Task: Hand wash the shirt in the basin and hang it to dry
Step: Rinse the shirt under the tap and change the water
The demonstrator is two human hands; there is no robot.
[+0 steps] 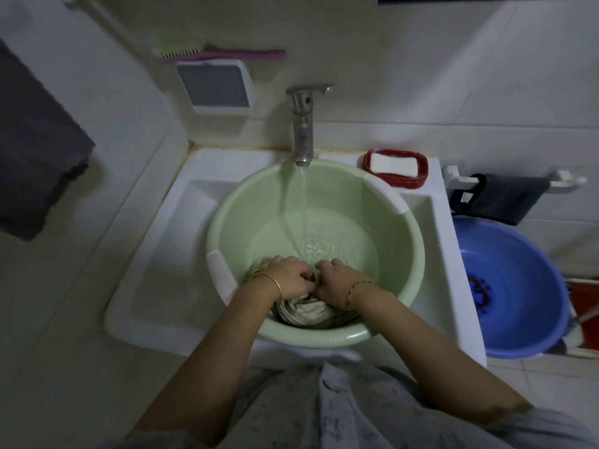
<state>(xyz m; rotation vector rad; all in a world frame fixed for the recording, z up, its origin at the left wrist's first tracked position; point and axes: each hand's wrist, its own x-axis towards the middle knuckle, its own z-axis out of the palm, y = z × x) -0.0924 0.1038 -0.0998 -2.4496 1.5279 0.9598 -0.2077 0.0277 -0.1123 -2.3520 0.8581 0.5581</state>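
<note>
A pale green basin point(402, 254) stands in the white sink under a metal tap point(303, 124). Water runs from the tap into the basin, which holds shallow water. A wet, bunched, light-coloured shirt point(306, 312) lies at the basin's near side. My left hand point(290, 277) and my right hand point(337, 281) sit side by side on top of it, fingers curled into the cloth, each gripping a fold. Most of the shirt is hidden under my hands and wrists.
A red soap dish with a white bar point(393, 166) sits on the sink's back right corner. A blue basin point(512, 286) stands on the floor at right, below a rail with a dark cloth point(505, 199). A brush point(214, 53) hangs on the wall; a dark towel point(35, 150) hangs left.
</note>
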